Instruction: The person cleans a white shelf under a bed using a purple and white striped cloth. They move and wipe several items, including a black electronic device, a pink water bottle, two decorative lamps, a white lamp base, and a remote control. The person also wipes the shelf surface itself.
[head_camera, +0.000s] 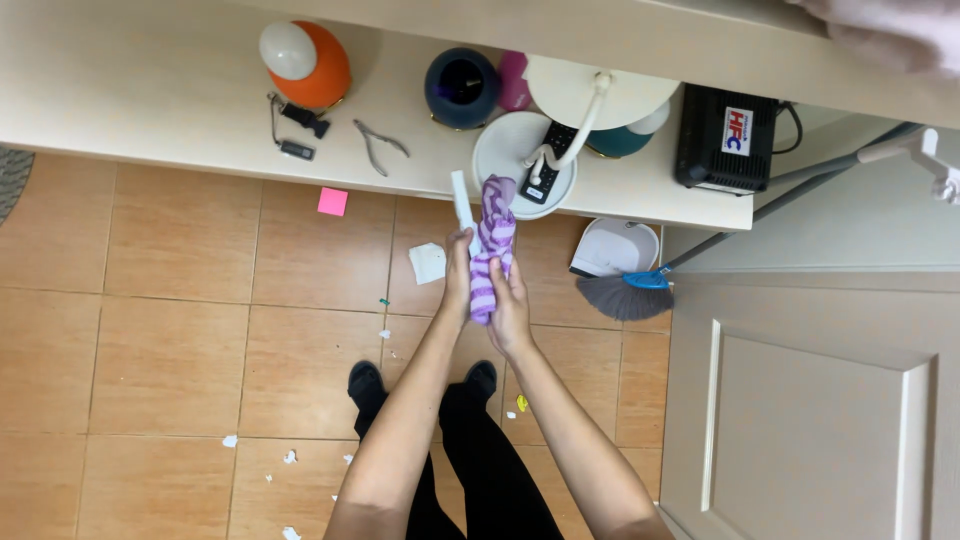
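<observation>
While both hands, left (458, 272) and right (511, 300), grip a purple striped cloth (490, 250) wrapped on a white stick (464, 210) above the tiled floor (180, 300), the loose wrap could slip off toward the surface (150, 90).

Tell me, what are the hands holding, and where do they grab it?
Both hands, left and right, grip a purple striped cloth around its lower half.

Pliers (380, 145) on the shelf (150, 90); broom (625, 295) below.
</observation>
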